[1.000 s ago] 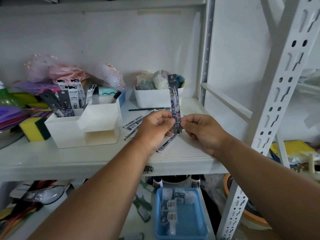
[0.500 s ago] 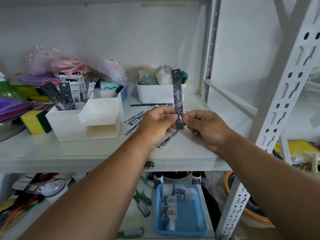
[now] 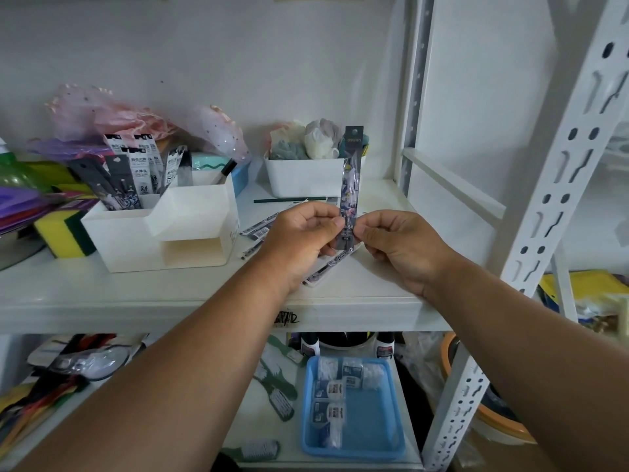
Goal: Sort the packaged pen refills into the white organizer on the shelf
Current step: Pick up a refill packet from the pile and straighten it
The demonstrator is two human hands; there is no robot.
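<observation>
Together, left hand [image 3: 304,229] and right hand [image 3: 396,245] fingers pinching upright refill pack [image 3: 350,185]

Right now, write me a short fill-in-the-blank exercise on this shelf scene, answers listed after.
1. The left hand and right hand pinch one upright ___.
2. The white organizer stands to the ___ of the hands.
3. On the lower shelf sits a ___ tray.

Missing words: refill packet; left; blue

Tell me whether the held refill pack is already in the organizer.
No, both hands pinch the refill pack upright in the air, right of the organizer.
</observation>
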